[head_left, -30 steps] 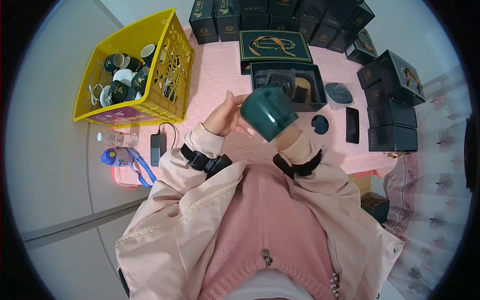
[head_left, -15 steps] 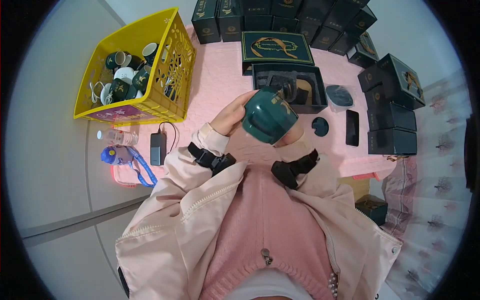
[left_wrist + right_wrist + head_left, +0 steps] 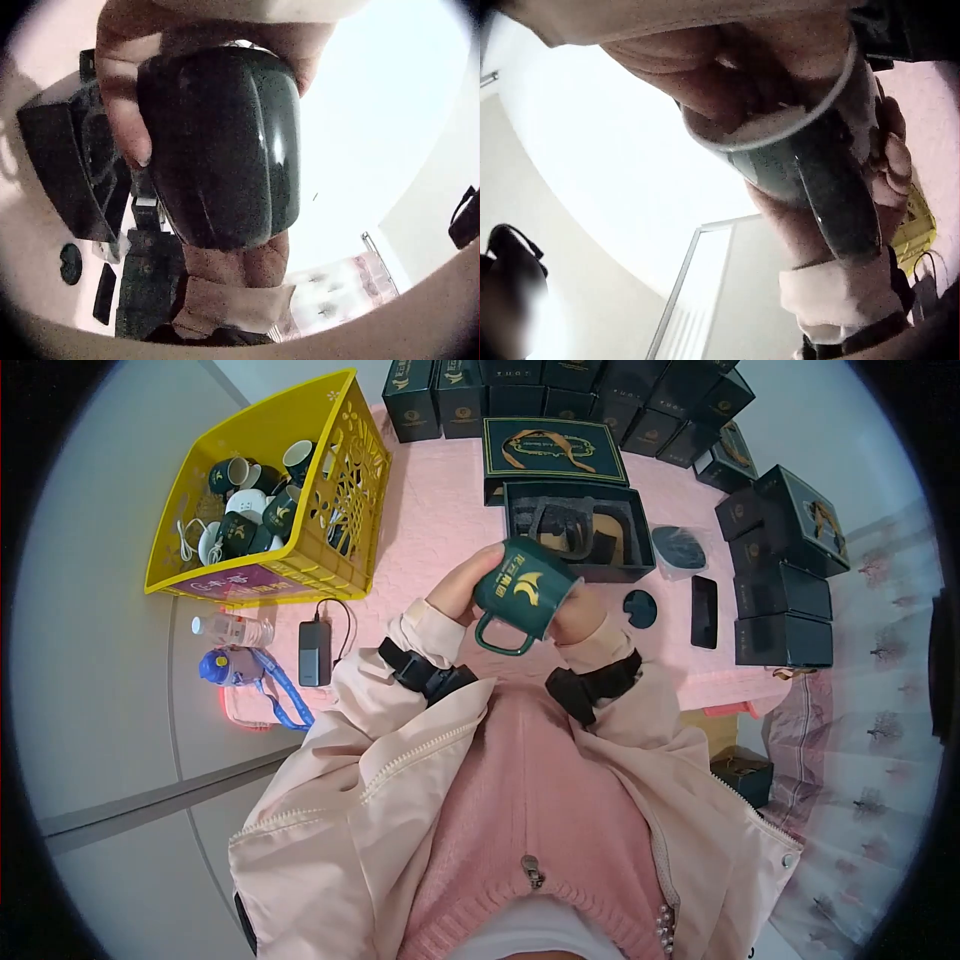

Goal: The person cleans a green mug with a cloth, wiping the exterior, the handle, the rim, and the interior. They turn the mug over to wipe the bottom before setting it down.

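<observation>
A dark green mug (image 3: 515,600) with a gold crescent and lettering is tilted between my two hands in front of my chest. Its handle (image 3: 505,652) points down toward me. My left hand (image 3: 468,585) grips the base end, thumb and fingers on opposite sides, as the left wrist view shows around the mug (image 3: 217,150). On the other side, my right hand (image 3: 580,615) holds it at the mouth. The right wrist view has the fingers of that hand (image 3: 705,82) bent inside the rim of the mug (image 3: 776,172).
An open dark box (image 3: 640,570) with foam lies beyond the mug, before a lidded box (image 3: 555,450). A yellow crate (image 3: 365,510) of mugs stands left. At right are a round dark disc (image 3: 640,609), a phone (image 3: 705,612) and stacked boxes (image 3: 785,640).
My left hand has gone from spread beside the mug to gripping it. The mug has turned, bringing its gold print and handle into view; my right hand has stayed at its mouth.
</observation>
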Demonstrator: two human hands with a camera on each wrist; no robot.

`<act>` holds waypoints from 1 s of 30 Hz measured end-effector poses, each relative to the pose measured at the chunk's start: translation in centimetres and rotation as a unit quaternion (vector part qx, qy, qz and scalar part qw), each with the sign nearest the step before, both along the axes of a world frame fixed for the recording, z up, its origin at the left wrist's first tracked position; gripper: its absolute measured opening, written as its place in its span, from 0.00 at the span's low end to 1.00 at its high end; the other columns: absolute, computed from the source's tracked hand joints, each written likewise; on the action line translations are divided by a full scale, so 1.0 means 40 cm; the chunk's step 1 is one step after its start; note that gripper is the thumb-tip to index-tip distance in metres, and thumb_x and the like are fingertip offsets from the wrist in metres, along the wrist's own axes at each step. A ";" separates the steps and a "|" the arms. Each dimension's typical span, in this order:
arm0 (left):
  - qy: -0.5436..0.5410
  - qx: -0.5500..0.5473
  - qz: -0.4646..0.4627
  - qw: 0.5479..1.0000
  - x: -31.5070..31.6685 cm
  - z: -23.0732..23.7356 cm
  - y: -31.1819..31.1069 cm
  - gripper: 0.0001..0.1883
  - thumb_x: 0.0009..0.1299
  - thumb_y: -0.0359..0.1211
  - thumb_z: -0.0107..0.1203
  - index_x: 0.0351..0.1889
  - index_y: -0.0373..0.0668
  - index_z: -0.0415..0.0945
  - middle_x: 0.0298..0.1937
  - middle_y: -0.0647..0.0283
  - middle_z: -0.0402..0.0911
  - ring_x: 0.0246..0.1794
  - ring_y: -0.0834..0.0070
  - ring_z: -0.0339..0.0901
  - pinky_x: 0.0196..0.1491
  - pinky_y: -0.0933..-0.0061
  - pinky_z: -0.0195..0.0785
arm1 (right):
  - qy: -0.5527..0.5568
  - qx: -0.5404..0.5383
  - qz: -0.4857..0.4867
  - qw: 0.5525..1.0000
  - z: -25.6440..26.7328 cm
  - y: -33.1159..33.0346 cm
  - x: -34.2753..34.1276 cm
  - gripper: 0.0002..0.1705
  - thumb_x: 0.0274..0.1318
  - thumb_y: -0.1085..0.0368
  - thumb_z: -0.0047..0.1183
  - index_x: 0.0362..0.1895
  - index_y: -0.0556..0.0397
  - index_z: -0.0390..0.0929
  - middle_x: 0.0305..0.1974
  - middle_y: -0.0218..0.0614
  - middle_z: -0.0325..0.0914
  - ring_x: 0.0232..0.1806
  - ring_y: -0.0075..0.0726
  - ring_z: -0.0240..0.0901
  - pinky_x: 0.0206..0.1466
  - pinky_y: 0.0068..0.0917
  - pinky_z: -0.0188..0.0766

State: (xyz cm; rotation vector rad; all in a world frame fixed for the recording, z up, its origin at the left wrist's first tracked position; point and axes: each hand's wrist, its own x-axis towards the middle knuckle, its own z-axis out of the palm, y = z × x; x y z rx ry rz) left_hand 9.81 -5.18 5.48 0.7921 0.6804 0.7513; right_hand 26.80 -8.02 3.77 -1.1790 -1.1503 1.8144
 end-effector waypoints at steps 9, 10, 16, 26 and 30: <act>-0.107 -0.186 0.019 0.976 -0.045 -0.056 0.012 0.39 0.57 0.64 0.29 0.54 0.42 0.60 0.43 0.52 0.72 0.36 0.61 0.74 0.36 0.62 0.71 | 0.446 0.042 -0.009 0.894 0.005 0.030 0.058 0.24 0.50 0.70 0.44 0.53 0.56 0.59 0.50 0.40 0.64 0.52 0.36 0.62 0.54 0.32 0.59; -0.136 -0.198 0.011 0.971 -0.046 -0.061 0.013 0.42 0.55 0.67 0.26 0.55 0.43 0.59 0.43 0.50 0.72 0.35 0.58 0.74 0.35 0.60 0.70 | 0.430 0.062 -0.037 0.900 0.007 0.032 0.064 0.22 0.50 0.70 0.44 0.53 0.56 0.60 0.50 0.40 0.64 0.52 0.36 0.62 0.54 0.32 0.59; -0.199 -0.229 -0.025 0.952 -0.054 -0.072 0.005 0.44 0.55 0.67 0.22 0.56 0.42 0.57 0.46 0.46 0.70 0.35 0.53 0.73 0.38 0.57 0.69 | 0.110 0.188 -0.185 0.958 -0.001 0.015 0.065 0.16 0.48 0.72 0.45 0.44 0.55 0.66 0.48 0.40 0.65 0.47 0.34 0.64 0.51 0.28 0.60; -0.209 -0.156 0.012 0.965 0.000 -0.030 -0.032 0.33 0.62 0.59 0.24 0.58 0.51 0.54 0.53 0.55 0.65 0.45 0.56 0.70 0.40 0.55 0.68 | -0.103 0.421 -0.134 0.891 -0.019 0.013 0.005 0.16 0.38 0.74 0.47 0.37 0.52 0.65 0.37 0.31 0.67 0.37 0.21 0.63 0.38 0.18 0.61; -0.246 -0.133 -0.029 0.960 -0.002 -0.028 -0.033 0.30 0.65 0.54 0.29 0.60 0.47 0.49 0.57 0.53 0.59 0.54 0.55 0.63 0.51 0.51 0.60 | 0.080 0.277 -0.181 0.940 0.008 0.009 0.000 0.15 0.41 0.73 0.48 0.38 0.53 0.64 0.35 0.28 0.66 0.36 0.20 0.62 0.37 0.16 0.61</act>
